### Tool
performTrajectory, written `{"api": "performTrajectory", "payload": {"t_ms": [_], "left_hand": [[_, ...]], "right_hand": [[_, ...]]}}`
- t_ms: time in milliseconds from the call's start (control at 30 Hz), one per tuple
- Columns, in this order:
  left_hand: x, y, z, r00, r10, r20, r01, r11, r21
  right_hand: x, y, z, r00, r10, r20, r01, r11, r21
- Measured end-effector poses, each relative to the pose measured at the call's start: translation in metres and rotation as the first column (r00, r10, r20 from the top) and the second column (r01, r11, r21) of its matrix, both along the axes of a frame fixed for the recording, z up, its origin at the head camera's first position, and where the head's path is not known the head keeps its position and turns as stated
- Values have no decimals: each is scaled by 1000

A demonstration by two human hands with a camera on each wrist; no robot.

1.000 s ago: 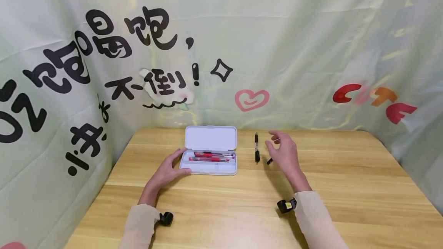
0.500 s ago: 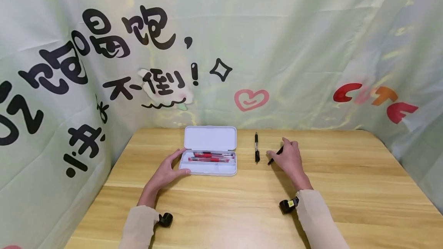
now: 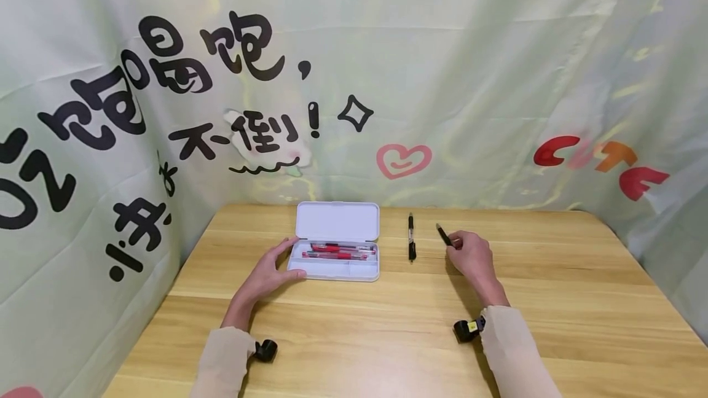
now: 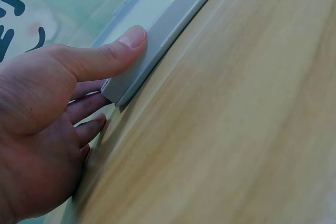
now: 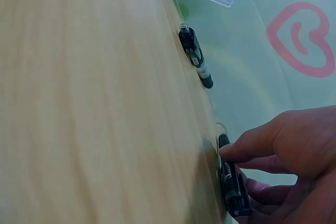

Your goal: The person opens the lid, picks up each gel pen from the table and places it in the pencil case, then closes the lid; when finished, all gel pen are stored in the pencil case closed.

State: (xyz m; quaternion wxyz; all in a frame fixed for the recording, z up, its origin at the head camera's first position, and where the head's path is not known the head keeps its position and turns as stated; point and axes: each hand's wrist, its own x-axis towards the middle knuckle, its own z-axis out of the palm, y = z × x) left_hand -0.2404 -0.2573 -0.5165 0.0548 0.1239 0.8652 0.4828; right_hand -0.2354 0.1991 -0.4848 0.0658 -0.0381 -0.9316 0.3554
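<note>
A white pencil case stands with its lid raised at the back of the table, several red pens in its rear compartment. My left hand holds its left end, thumb on the front corner and fingers at the far side; the left wrist view shows the thumb on the rim. To the right, my right hand pinches a black pen between thumb and fingers, its front part sticking out toward the back left. The right wrist view shows this pen close to the tabletop.
Another black pen lies lengthwise on the wooden table, between the case and my right hand. A printed cloth hangs behind the table's back edge and along its left side.
From hovering over the black pen, my right hand has taken hold of it and shifted slightly right. The pen's visible end has swung from front left to back left. The left hand stays put.
</note>
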Motion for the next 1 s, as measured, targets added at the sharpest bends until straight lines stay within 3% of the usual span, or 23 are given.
{"api": "performTrajectory", "payload": {"t_ms": [233, 500, 800, 1000], "left_hand": [[1, -1, 0, 1000, 8, 8, -8, 1000, -5], [0, 0, 0, 1000, 1, 2, -1, 1000, -13], [0, -1, 1, 1000, 2, 9, -2, 1000, -5], [0, 0, 0, 1000, 3, 1, -3, 1000, -11]], "right_hand": [[0, -3, 3, 999, 5, -36, -7, 999, -54], [-2, -17, 7, 990, 63, -128, -80, 988, -135], [-2, -48, 6, 950, 141, -278, -194, 965, -174], [3, -70, 2, 932, 208, -298, -264, 951, -162]]}}
